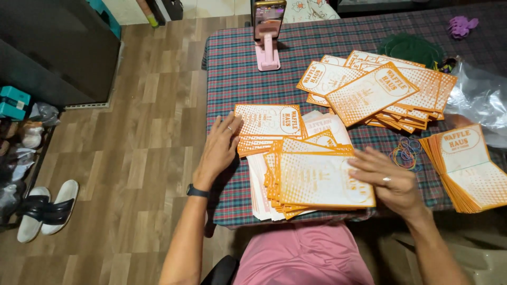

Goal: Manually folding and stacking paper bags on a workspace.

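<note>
From my remote view, going left to right: slippers (46,210) lie on the wood floor. On the plaid tablecloth (232,63), the left hand (218,150) rests flat, fingers spread, on a small stack of orange-and-white paper sleeves (268,129). Just right, the right hand (388,179) lies fingers extended on a larger front stack (317,182), gripping nothing. Behind sits a fanned pile (377,89); rubber bands (405,153) and another stack (470,166) lie farthest right.
</note>
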